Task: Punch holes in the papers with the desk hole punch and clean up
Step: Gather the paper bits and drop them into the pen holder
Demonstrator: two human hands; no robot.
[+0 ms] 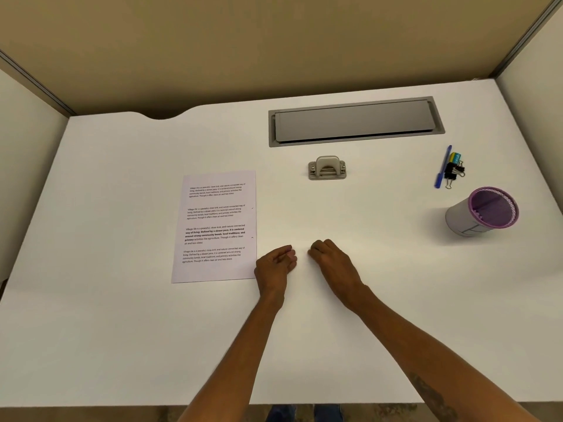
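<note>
Left hand (275, 264) and right hand (330, 260) rest on the counter (122, 330), fingers loosely curled, holding nothing. Printed paper (214, 226) lies flat just beside the left hand. Desk hole punch (327, 168) stands farther back, apart from both.

Paper (214, 226): one printed paragraph, set four times down the sheet, reads "Village life is a peaceful, close-knit, and nature-connected way of living. Defined by a slower pace, it is centered around strong community bonds, local traditions, and primary activities like agriculture. Though it offers clean air and less stress". Third setting partly bold. Teal label (456, 159) beside pen (442, 167): lettering too small to read
</note>
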